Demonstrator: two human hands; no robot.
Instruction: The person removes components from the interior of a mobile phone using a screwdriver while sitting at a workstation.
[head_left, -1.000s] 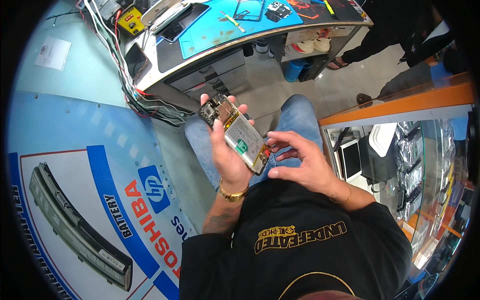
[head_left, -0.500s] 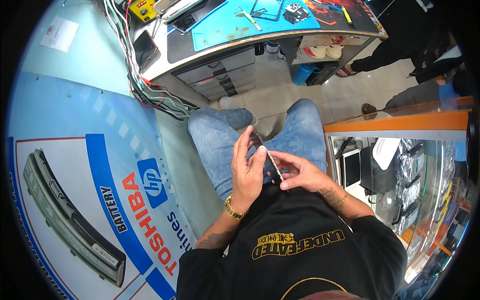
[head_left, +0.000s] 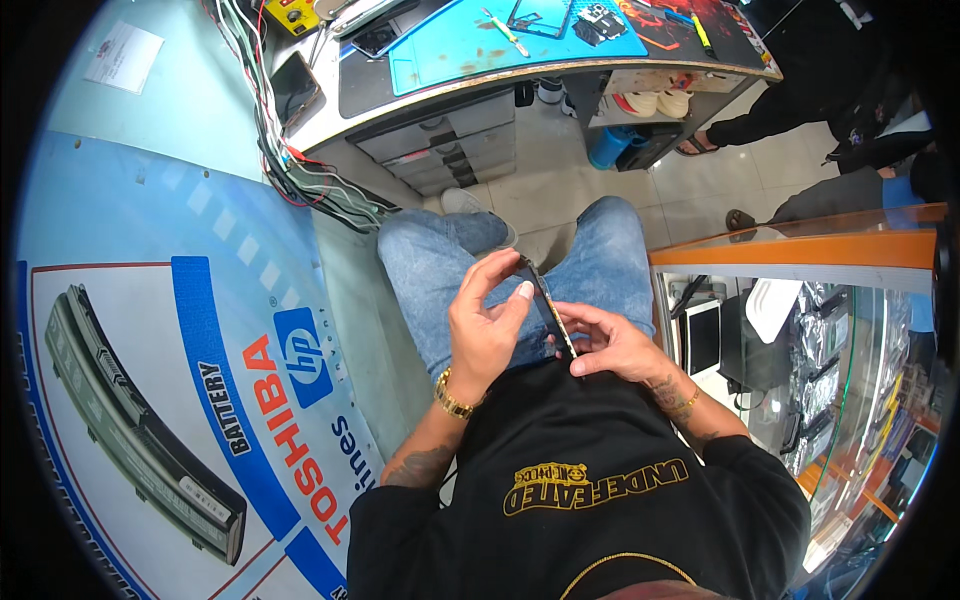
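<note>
Over my lap I hold an opened smartphone (head_left: pixel 549 305) on edge, its thin side toward the camera. My left hand (head_left: pixel 485 325) wraps its left face, fingers curled over the top end. My right hand (head_left: pixel 605 340) pinches the lower right edge with thumb and fingertips. Both hands meet just above my blue-jeaned thighs (head_left: pixel 430 260). A gold bracelet circles my left wrist.
A workbench with a blue mat (head_left: pixel 470 45), small tools and phones stands ahead, grey drawers (head_left: pixel 450 145) under it. A bundle of cables (head_left: pixel 300 165) hangs at its left. A glass display counter with an orange rim (head_left: pixel 800 250) is at my right. Another person (head_left: pixel 830 90) sits beyond it.
The phone has come down from in front of me to my lap and turned edge-on. My left hand now covers its face; my right hand grips its lower edge.
</note>
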